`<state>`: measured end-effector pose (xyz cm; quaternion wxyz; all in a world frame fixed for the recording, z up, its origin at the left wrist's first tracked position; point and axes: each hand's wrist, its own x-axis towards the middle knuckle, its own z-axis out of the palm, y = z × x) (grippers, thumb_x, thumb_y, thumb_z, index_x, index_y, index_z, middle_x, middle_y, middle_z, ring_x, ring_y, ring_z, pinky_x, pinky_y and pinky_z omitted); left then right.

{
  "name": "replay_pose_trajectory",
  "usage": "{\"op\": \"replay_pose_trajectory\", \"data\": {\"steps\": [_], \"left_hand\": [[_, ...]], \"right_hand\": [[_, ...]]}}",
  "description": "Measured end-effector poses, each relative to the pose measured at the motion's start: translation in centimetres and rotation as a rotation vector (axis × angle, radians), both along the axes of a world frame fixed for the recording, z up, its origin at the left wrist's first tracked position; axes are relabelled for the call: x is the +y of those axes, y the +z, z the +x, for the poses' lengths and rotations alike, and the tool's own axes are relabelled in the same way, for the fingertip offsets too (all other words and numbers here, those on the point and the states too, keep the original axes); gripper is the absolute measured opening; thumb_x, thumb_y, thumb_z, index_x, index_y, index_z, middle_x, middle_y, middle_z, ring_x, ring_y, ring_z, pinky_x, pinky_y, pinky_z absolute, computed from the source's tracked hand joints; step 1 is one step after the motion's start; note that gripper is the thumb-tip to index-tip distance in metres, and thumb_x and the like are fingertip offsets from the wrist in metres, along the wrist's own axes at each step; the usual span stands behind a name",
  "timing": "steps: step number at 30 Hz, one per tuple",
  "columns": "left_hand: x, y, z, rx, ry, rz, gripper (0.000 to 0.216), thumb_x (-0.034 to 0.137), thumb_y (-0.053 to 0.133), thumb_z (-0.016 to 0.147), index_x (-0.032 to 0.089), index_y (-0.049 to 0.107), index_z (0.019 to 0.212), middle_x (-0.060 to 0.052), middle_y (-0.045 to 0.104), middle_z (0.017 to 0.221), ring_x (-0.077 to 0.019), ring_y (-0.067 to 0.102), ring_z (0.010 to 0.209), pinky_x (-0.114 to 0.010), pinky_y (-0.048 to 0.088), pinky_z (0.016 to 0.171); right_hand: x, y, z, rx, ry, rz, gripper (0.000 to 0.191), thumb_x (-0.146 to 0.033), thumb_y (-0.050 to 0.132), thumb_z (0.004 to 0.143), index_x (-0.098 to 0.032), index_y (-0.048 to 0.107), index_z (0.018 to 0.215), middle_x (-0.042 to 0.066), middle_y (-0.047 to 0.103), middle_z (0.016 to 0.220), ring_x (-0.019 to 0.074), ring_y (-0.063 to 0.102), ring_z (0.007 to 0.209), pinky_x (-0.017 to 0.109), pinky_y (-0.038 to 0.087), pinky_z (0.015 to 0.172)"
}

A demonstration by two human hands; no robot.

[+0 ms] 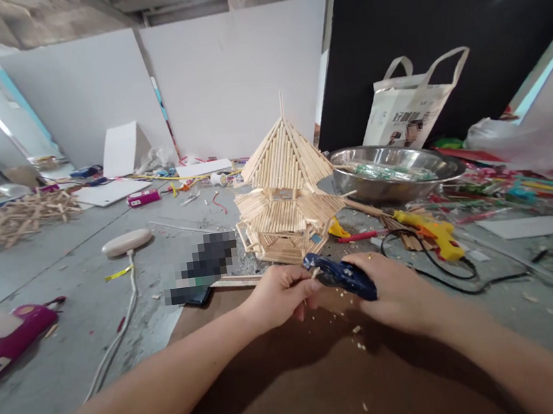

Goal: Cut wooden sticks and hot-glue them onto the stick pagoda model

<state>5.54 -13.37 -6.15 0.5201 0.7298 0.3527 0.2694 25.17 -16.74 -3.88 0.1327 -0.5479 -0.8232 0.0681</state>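
Observation:
My right hand (392, 290) is wrapped round a dark blue glue gun (341, 275), its nozzle pointing left. My left hand (280, 294) is pinched on a small wooden stick (315, 273) held right at the nozzle tip. Both hands hover over a brown board (289, 393) dotted with wood crumbs. Just beyond the hands stands a tiered pagoda model (288, 195) made of wooden sticks, with a pointed roof.
A yellow glue gun (434, 233) with a black cord lies to the right. Behind it sits a steel basin (397, 168) and a white tote bag (413, 106). A stick pile (20, 218) is far left, a white cable (119, 320) and a magenta tool (5, 338) at left.

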Motion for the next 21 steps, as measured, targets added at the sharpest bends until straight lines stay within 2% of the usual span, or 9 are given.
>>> {"op": "replay_pose_trajectory", "data": {"steps": [8,14,21], "left_hand": [[0.03,0.45,0.18,0.039,0.024,-0.103,0.016,0.015,0.046,0.067,0.012,0.050,0.052,0.002,0.054,0.048,-0.0044,0.046,0.033,-0.015,0.036,0.035],[-0.05,0.53,0.28,-0.051,0.037,-0.225,0.013,0.017,0.050,0.066,0.012,0.050,0.054,0.003,0.053,0.044,-0.0043,0.044,0.030,-0.015,0.037,0.032],[0.10,0.10,0.28,-0.159,0.025,-0.338,0.013,0.024,0.056,0.067,0.012,0.052,0.064,0.004,0.054,0.044,-0.0046,0.044,0.029,-0.015,0.035,0.030]], "right_hand": [[-0.05,-0.41,-0.17,-0.064,0.017,-0.005,0.025,-0.016,0.047,0.061,-0.019,0.050,0.085,0.004,0.058,0.081,0.0188,0.051,0.077,0.027,0.033,0.064],[-0.18,-0.28,-0.25,-0.092,-0.005,-0.054,0.028,-0.016,0.045,0.061,-0.019,0.051,0.088,0.004,0.059,0.080,0.0185,0.052,0.075,0.026,0.032,0.061],[-0.21,-0.17,-0.23,-0.137,-0.043,-0.095,0.016,-0.020,0.045,0.063,-0.020,0.050,0.079,0.003,0.060,0.071,0.0167,0.054,0.066,0.024,0.030,0.055]]}}
